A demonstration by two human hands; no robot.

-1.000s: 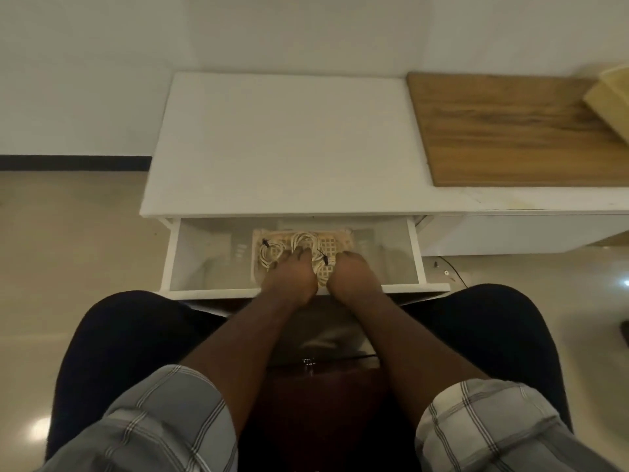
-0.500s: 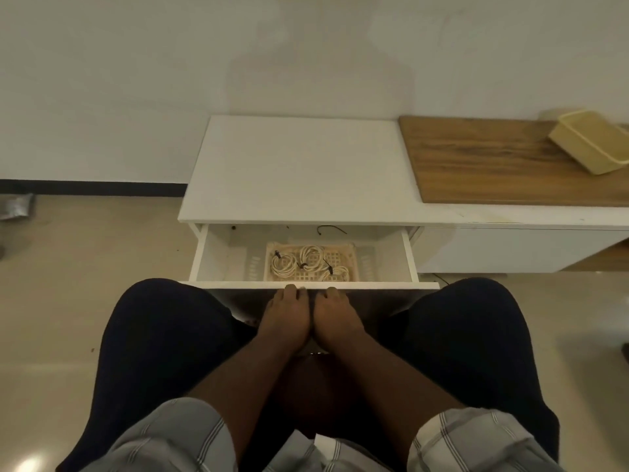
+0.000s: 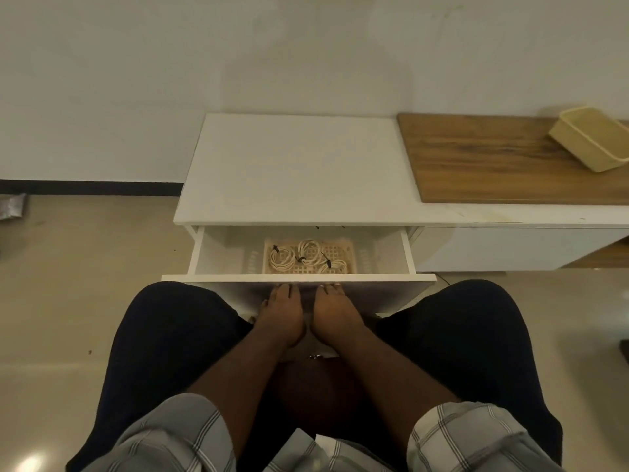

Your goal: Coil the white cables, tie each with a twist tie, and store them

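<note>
Where hands reached into basket [image 3: 347, 251], both now press drawer front [image 3: 374, 278].

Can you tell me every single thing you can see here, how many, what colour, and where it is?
Coiled white cables: three, white, each tied with a black twist tie, lying in the basket.
Flat beige lattice basket: one, beige, inside the open drawer.
Open white drawer: one, white, pulled out under the cabinet top.
Low white cabinet: one, white, against the wall.
Brown wooden board: one, brown, on the cabinet to the right.
Pale yellow plastic tub: one, yellow, tilted on the board.
Grey packet: one, grey, on the floor at far left.
Hands: two, left hand and right hand, fingers straight against the drawer front.
</note>
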